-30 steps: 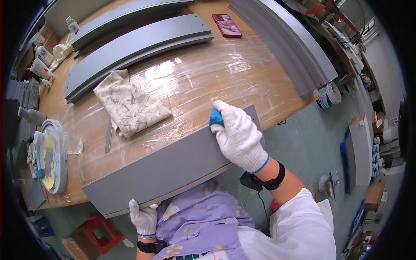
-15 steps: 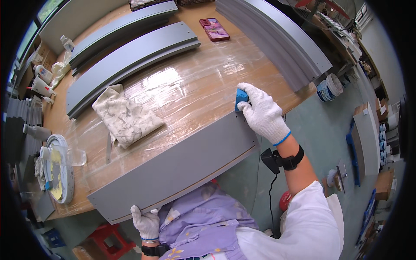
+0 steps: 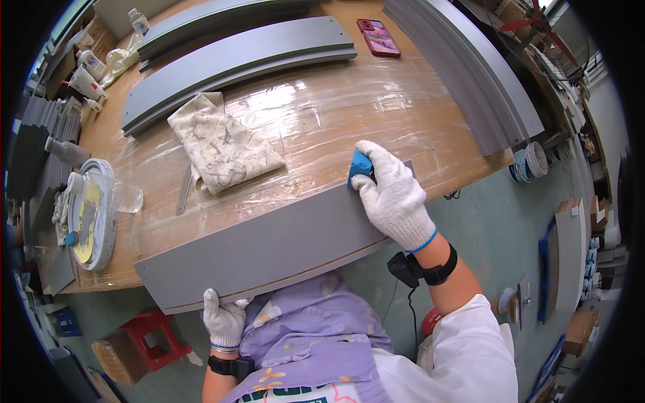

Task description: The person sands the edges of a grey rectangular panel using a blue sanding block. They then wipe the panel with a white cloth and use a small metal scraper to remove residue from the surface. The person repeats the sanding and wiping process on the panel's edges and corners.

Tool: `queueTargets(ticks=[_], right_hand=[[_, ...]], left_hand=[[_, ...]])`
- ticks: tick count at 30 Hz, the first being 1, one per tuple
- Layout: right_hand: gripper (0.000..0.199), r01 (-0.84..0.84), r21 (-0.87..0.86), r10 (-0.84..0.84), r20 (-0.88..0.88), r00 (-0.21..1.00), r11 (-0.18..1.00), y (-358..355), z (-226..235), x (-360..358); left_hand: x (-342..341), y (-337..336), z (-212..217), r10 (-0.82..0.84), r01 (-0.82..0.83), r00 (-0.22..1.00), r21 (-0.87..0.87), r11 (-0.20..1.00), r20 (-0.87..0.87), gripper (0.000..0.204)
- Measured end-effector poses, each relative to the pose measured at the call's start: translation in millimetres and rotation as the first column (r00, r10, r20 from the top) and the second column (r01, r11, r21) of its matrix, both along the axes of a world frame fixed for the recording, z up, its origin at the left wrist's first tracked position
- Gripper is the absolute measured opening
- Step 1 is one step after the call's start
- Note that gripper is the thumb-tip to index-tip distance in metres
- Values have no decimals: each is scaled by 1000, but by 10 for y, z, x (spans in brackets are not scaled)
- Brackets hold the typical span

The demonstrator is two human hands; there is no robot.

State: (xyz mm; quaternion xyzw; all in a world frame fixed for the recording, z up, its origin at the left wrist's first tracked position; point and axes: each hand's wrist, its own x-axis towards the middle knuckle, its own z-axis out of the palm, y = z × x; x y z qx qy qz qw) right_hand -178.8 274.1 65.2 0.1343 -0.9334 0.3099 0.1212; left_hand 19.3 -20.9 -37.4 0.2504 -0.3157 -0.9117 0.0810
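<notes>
While the right hand (image 3: 393, 201) presses a blue sanding block (image 3: 359, 166), fingers curled tight on it, at the far right end of the curved grey panel (image 3: 269, 245) overhanging the workbench (image 3: 322, 127), the left hand (image 3: 224, 321) grips its lower edge. Keep that brace firm and the block flat, I'd say.

blue pad (image 3: 360, 166): mostly covered by right hand (image 3: 392, 197), only one corner shows | left hand (image 3: 225, 320): fingers curl under grey panel (image 3: 269, 245), tips hidden | panel's near edge: partly behind purple apron | bottles (image 3: 86, 74) at far left of counter: too small and bent by the rim to tell apart
</notes>
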Motion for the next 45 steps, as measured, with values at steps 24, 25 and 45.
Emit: queueTargets(ticks=[24,25,45], right_hand=[[52,-167,109,182,-137,974,980,-709,-82,135],[53,-72,137,92,-148,985,988,-417,-140,50],[43,274,-955,140,288,947,110,1073,-693,728]], left_hand=[[123,-181,-133,-92,120,984,189,974,-154,29],[119,-175,-97,-70,99,989,228,969,-132,27],[-19,204,202,-286,285,957,36,958,48,57]])
